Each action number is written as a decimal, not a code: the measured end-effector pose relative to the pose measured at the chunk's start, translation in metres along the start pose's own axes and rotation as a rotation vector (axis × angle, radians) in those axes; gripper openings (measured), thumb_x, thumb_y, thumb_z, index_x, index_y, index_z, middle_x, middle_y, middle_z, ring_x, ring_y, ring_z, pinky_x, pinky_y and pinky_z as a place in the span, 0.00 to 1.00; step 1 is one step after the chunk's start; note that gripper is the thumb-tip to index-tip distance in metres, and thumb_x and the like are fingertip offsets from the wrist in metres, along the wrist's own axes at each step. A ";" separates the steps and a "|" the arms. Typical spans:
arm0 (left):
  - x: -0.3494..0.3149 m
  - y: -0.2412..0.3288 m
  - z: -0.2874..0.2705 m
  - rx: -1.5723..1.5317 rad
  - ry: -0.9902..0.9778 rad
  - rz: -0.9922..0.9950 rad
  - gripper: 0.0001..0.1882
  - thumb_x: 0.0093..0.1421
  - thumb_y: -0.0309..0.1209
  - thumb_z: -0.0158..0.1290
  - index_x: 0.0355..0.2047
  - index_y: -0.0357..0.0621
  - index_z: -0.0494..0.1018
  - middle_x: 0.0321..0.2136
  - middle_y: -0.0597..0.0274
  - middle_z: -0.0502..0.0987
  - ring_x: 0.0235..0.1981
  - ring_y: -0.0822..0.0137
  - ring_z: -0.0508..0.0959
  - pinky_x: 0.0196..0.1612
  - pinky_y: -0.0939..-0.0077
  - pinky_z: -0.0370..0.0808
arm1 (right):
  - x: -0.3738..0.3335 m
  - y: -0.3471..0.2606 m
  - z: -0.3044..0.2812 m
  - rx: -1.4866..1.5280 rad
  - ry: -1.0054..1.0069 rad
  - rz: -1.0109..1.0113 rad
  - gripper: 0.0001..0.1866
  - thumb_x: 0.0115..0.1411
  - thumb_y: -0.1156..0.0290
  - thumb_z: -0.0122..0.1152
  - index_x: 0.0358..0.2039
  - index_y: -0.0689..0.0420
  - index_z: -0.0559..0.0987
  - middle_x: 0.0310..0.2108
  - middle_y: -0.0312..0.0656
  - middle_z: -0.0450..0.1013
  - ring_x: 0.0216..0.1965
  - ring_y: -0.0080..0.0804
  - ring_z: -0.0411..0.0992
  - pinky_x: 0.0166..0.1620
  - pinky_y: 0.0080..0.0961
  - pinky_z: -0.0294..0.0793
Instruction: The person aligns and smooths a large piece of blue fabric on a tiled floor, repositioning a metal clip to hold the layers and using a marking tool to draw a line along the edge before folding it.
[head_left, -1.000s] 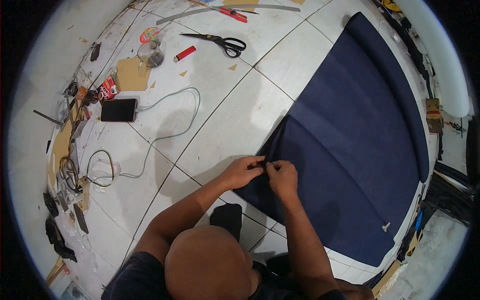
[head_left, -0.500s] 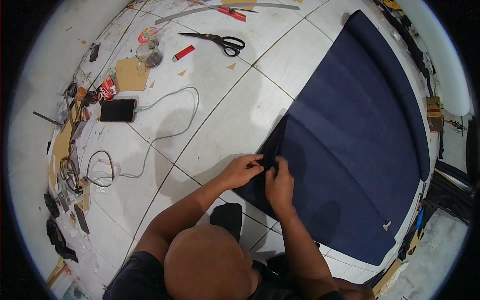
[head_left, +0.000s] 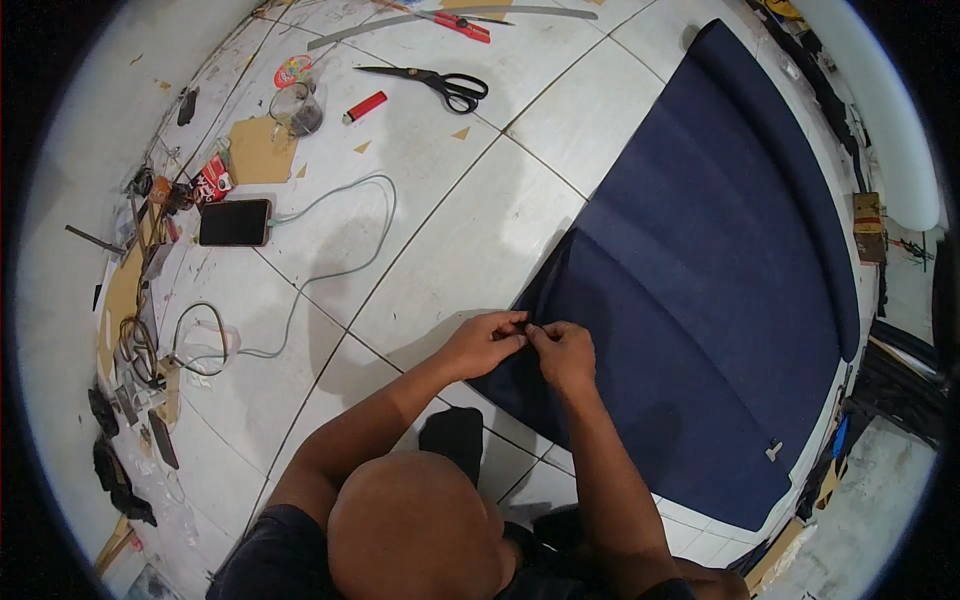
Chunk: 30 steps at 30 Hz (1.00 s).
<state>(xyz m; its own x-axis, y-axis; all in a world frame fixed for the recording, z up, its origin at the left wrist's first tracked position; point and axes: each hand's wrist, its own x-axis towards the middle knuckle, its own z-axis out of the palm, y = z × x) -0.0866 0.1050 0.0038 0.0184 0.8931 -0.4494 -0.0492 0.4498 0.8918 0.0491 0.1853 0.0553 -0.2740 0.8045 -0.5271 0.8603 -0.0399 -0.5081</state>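
A large piece of dark navy fabric [head_left: 690, 290] lies spread over the tiled floor, its far right side rolled or folded over. At its left edge, where the cloth is folded up, my left hand [head_left: 484, 343] pinches the border between thumb and fingertips. Right beside it my right hand [head_left: 564, 354] is closed in a pinch on the same edge, the fingertips of both hands nearly meeting. Whether anything small sits between the fingertips is too fine to make out. A small pale T-shaped piece [head_left: 773, 451] rests on the fabric near its lower right corner.
Beyond my hands lie black scissors [head_left: 437, 84], a red lighter [head_left: 365, 107], a red cutter knife [head_left: 463, 27] and a glass mug [head_left: 296, 110]. To the left, a phone [head_left: 235, 222] has a cable [head_left: 298, 300] trailing over the tiles. Tools and scraps line the left wall.
My right hand has shifted slightly, its fingers closing onto the fabric edge beside the left fingertips. The raised fold there has flattened somewhat. My left hand stays nearly in place.
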 end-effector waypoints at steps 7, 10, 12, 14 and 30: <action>0.000 0.001 0.002 0.036 0.060 -0.017 0.27 0.59 0.38 0.53 0.55 0.35 0.65 0.41 0.52 0.77 0.42 0.64 0.75 0.48 0.74 0.70 | -0.016 0.007 0.005 0.178 0.107 -0.121 0.15 0.60 0.65 0.55 0.31 0.66 0.79 0.25 0.52 0.75 0.28 0.44 0.76 0.34 0.34 0.72; 0.001 -0.003 0.002 0.026 0.068 -0.018 0.27 0.59 0.37 0.53 0.55 0.35 0.65 0.41 0.53 0.77 0.42 0.66 0.75 0.48 0.75 0.70 | -0.023 0.007 0.013 0.148 0.229 -0.216 0.12 0.61 0.68 0.52 0.36 0.65 0.78 0.28 0.55 0.74 0.29 0.50 0.74 0.35 0.38 0.72; 0.001 -0.005 0.002 -0.020 0.040 -0.004 0.25 0.60 0.34 0.52 0.55 0.35 0.65 0.41 0.54 0.77 0.42 0.67 0.75 0.48 0.76 0.69 | -0.022 0.007 0.014 0.164 0.208 -0.185 0.12 0.61 0.71 0.50 0.39 0.65 0.77 0.30 0.57 0.73 0.31 0.53 0.74 0.36 0.39 0.71; 0.002 -0.007 0.002 -0.018 0.042 -0.019 0.25 0.60 0.33 0.52 0.55 0.35 0.65 0.41 0.54 0.77 0.42 0.67 0.75 0.49 0.76 0.69 | -0.019 0.007 0.013 0.047 0.281 -0.436 0.13 0.60 0.74 0.49 0.43 0.64 0.76 0.34 0.60 0.71 0.36 0.56 0.71 0.41 0.41 0.71; 0.001 -0.001 0.001 0.008 0.041 -0.020 0.25 0.60 0.35 0.52 0.55 0.35 0.66 0.41 0.51 0.76 0.44 0.64 0.75 0.49 0.74 0.70 | -0.002 0.010 -0.002 0.085 -0.049 -0.014 0.14 0.57 0.63 0.58 0.31 0.63 0.79 0.32 0.53 0.73 0.37 0.48 0.73 0.43 0.37 0.70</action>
<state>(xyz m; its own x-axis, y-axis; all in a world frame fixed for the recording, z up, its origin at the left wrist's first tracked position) -0.0854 0.1053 0.0025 -0.0221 0.8830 -0.4689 -0.0415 0.4678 0.8829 0.0592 0.1846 0.0528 -0.3081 0.7756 -0.5509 0.8171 -0.0809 -0.5708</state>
